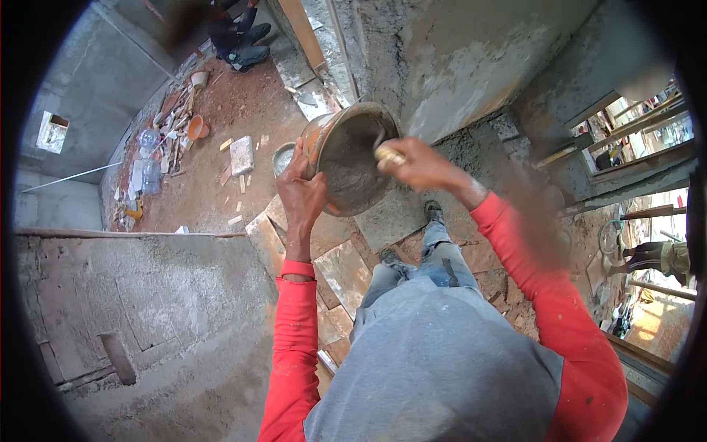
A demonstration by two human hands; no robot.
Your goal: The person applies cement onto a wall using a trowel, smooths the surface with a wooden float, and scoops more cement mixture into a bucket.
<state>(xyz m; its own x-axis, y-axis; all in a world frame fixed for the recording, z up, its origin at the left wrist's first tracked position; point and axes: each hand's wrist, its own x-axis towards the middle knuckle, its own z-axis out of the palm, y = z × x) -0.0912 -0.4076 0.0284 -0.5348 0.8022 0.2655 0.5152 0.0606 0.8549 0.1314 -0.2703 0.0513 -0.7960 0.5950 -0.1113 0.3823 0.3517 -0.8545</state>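
Observation:
An orange bucket (316,136), its rim caked with grey, is tilted in front of me with its mouth facing my way. Wet grey mortar (352,171) lies inside it. My left hand (300,190) grips the bucket at its left side, thumb near the rim. In my right hand (421,166), closed at the bucket's right edge, is a trowel (389,155) with a yellowish handle. Its bent metal neck reaches into the bucket, and I cannot make out the blade. What the bucket rests on is hidden behind it.
Left of the bucket is a round pale container (283,158). Reddish ground beyond holds a pale block (241,156), an orange pail (197,128) and wood scraps. A person (243,44) crouches at the far left. Rough cement walls (471,66) rise ahead; a low wall (169,295) stands left.

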